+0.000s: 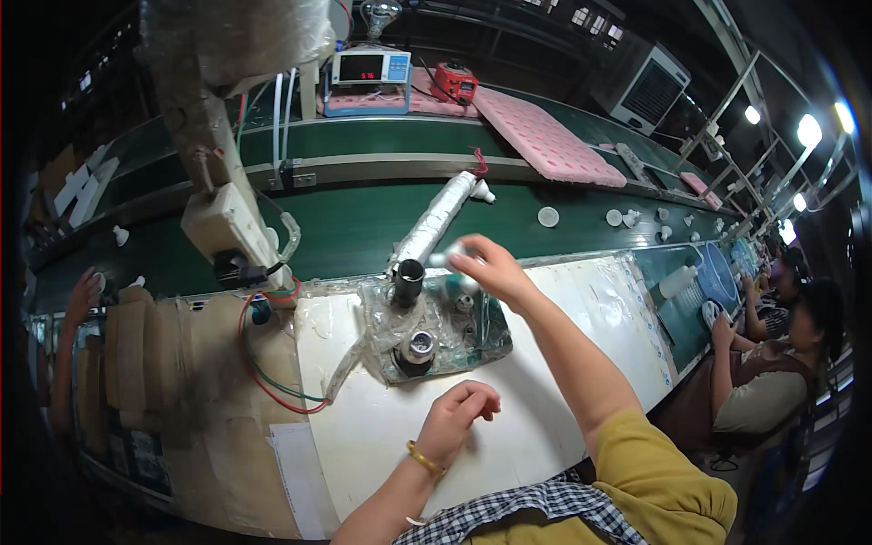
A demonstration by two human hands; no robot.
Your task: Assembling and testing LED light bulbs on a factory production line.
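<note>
My right hand (490,270) is closed, its fingers pinching a small white object (445,259), blurred, that resembles a light bulb. It is above a plastic-wrapped fixture (490,341), beside a black tubular socket (409,280). On the fixture's near side stands a second black holder with a metal socket (421,343). A whitish piece (465,302) sits in the fixture under my right hand. My left hand (459,413), with a yellow bangle at the wrist, rests near the white board (545,400), fingers curled in, with nothing visible in them.
A foil-wrapped tube (436,218) leans over the green conveyor belt (354,213), which carries white bulbs (629,218) and a round white cap (548,216). A meter (371,68) stands behind. Left is a machine arm (222,227) with wires; co-workers' hands (84,295) (722,329) flank the bench.
</note>
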